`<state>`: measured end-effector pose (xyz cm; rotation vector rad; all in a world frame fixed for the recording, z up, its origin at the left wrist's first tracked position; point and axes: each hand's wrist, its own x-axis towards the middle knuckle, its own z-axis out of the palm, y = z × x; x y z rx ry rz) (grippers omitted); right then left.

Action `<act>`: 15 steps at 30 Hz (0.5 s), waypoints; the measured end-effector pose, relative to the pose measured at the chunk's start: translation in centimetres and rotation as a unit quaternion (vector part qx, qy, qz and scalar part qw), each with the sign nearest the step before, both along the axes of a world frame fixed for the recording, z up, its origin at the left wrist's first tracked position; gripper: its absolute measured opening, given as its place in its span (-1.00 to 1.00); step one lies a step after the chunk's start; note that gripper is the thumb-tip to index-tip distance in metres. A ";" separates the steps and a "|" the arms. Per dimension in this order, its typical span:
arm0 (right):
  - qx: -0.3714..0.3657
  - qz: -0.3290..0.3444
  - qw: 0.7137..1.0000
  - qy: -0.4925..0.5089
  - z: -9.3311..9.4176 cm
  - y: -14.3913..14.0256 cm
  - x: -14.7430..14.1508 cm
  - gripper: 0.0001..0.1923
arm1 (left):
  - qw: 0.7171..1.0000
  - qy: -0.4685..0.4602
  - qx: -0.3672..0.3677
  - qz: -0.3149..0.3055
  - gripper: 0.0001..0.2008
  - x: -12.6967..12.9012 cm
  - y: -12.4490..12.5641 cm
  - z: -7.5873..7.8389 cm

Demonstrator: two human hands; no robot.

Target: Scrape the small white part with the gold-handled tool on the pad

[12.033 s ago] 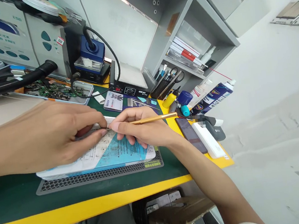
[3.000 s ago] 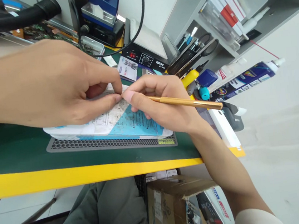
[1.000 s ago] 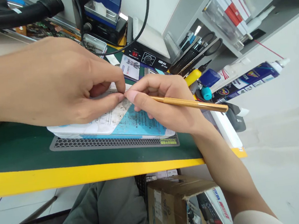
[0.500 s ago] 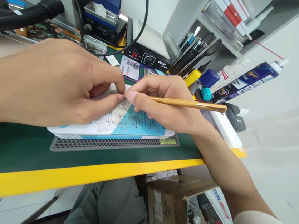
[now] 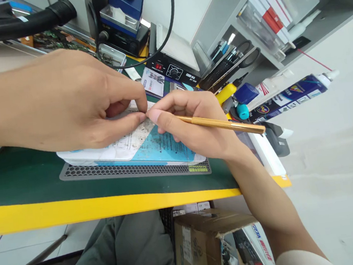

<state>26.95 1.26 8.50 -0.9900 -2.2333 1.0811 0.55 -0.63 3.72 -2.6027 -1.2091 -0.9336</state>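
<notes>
2 bare hands have stayed at the same spot through the last moments: the only difference I can make out is a slight shift of the whole view, while the hands and tool hold almost the same pose. I judge this as fine work carrying on there, with no finished step to see.

The left hand (image 5: 90,100) has its thumb and index fingertip brought nearly together; I cannot tell whether anything tiny is pinched there. The right hand (image 5: 194,120) is closed in a pen grip on a slim, gold, pen-shaped tool (image 5: 226,124), its butt slanting down past the hand; the tip is hidden by the fingers. The fingertips of the 2 hands meet, or nearly so, above a smudged, white-and-blue printed, flat pad (image 5: 165,148). That pad lies on a grey, honeycomb-patterned mat (image 5: 113,168), which rests on the dark green, yellow-edged worktop (image 5: 19,184).
</notes>
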 end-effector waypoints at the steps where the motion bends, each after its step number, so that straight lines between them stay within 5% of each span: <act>1: 0.002 0.003 1.000 0.004 0.0 0.0 0.0 -0.73 | 1.000 0.000 -0.004 0.003 -0.32 0.0 0.0 0.0; 10: 0.028 0.005 1.000 -0.010 -0.1 -0.4 -0.3 -0.68 | 0.991 0.094 -0.076 0.063 -0.01 -0.5 0.6 0.1; 15: 0.024 0.006 1.000 -0.011 0.0 -0.4 -0.4 -0.72 | 0.992 0.092 -0.069 0.054 0.01 -0.7 0.8 0.3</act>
